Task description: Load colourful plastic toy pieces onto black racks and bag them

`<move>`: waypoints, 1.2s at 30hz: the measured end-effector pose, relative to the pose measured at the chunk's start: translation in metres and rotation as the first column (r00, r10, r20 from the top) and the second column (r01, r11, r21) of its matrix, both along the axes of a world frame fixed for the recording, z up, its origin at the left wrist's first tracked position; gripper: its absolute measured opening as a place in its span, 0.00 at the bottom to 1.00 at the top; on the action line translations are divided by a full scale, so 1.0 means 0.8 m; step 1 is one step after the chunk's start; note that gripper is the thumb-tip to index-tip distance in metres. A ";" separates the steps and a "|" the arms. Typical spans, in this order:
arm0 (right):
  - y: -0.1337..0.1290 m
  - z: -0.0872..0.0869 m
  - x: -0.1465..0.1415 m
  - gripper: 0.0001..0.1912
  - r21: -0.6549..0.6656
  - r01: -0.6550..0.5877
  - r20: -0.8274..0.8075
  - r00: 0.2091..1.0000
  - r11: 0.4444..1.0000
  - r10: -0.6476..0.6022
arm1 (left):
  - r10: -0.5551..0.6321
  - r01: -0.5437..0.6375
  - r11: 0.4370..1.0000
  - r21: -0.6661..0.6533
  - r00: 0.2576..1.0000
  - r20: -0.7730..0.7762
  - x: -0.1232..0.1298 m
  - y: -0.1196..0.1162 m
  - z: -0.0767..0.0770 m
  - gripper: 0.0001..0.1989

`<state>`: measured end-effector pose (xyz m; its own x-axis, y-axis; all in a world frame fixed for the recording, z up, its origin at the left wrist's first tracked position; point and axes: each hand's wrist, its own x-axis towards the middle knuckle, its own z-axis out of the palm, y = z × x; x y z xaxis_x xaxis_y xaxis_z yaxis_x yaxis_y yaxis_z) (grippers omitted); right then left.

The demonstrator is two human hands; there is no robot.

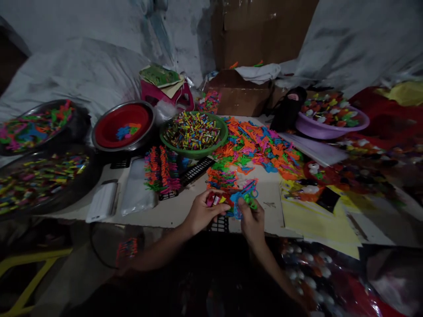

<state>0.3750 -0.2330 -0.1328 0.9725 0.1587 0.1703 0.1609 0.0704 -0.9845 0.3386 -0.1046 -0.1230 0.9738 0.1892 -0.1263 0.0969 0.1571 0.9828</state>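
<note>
Close to the table's front edge, my left hand (202, 212) is closed around several small red and yellow pieces (218, 200), whose exact kind is too dark to tell. Beside it, my right hand (253, 219) pinches blue and green plastic pieces (243, 198). The two hands nearly meet, and their pieces touch or overlap; I cannot tell if they are joined. Just behind them lies a row of orange and green plastic pieces (222, 178) on a black slotted rack (218, 224). Farther back spreads a heap of loose coloured plastic pieces (261, 145).
A green basin (194, 153) holds small yellow and red pieces. Left of it are a red bowl (132, 115), a clear plastic packet (138, 187) and a white box-like object (102, 201). Yellow sheets (317, 220) and a purple basin (332, 131) are on the right.
</note>
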 end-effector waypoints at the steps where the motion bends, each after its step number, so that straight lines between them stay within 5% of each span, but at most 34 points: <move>1: 0.006 0.003 -0.007 0.12 -0.002 -0.005 0.017 1.000 1.000 0.005 | 0.012 -0.012 1.000 0.009 1.000 0.004 0.000 -0.001 0.000 0.18; 10: 0.017 -0.011 -0.010 0.10 -0.017 0.025 0.040 0.999 1.000 -0.025 | 0.008 -0.009 1.000 -0.013 1.000 -0.012 -0.010 0.005 -0.009 0.17; 17: 0.017 -0.016 -0.012 0.13 -0.041 0.074 0.040 0.997 0.996 -0.073 | -0.038 0.039 0.991 0.132 0.999 -0.005 -0.010 -0.007 -0.011 0.15; 20: -0.006 -0.019 0.025 0.15 -0.050 0.109 -0.018 0.994 0.993 -0.110 | -0.067 0.068 0.996 0.064 0.998 -0.018 -0.003 0.000 -0.005 0.20; 23: -0.039 -0.030 0.091 0.22 -0.221 0.206 -0.058 0.973 0.953 -0.223 | 0.073 -0.075 0.997 -0.022 0.995 -0.075 0.008 0.015 -0.001 0.20; 25: -0.056 -0.046 0.133 0.27 -0.473 0.157 -0.105 0.967 0.867 -0.232 | 0.157 -0.168 0.982 -0.091 0.981 -0.117 0.014 0.025 0.001 0.17; 27: -0.062 -0.066 0.159 0.29 -0.730 0.134 -0.115 0.942 0.670 -0.315 | 0.168 -0.190 0.962 -0.193 0.978 -0.127 0.017 0.030 0.002 0.16; 30: -0.058 -0.098 0.171 0.24 -0.876 0.174 -0.036 0.907 0.450 -0.420 | 0.108 -0.157 0.932 -0.326 0.980 -0.165 0.016 0.030 0.001 0.17; 33: -0.059 -0.117 0.170 0.29 -0.942 0.132 -0.014 0.903 0.308 -0.429 | 0.055 -0.110 0.938 -0.328 0.983 -0.174 0.012 0.030 -0.005 0.19; 36: -0.072 -0.122 0.174 0.26 -0.955 0.030 -0.083 0.929 0.296 -0.362 | 0.033 -0.067 0.961 -0.270 0.991 -0.129 0.010 0.032 -0.011 0.19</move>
<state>0.5138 -0.2907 -0.2307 0.9707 -0.1543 -0.1840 -0.2128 -0.9078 -0.3615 0.3469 -0.0790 -0.1319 0.9378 0.1787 -0.2977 0.1991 0.4257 0.8827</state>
